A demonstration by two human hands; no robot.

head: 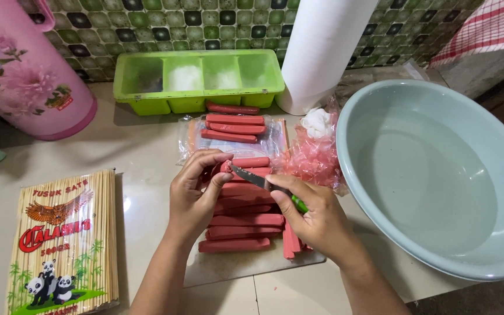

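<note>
We hold one red sausage [246, 163] in our left hand [196, 189], fingers clamped on its left end so it stays steady above the stack of sausages [243, 224] on the cutting board [228, 265]. Our right hand [316, 219] has its fingers clamped on a green-handled knife [261, 181], with the blade tip laid against the held sausage. More sausages lie on an opened clear wrapper [231, 128] farther away. A large pale basin [438, 175] sits to the right on the worktop [147, 151], within reach. A packet of bamboo skewers [65, 239] lies near left; pink plastic scraps [313, 157] are piled beside the basin.
</note>
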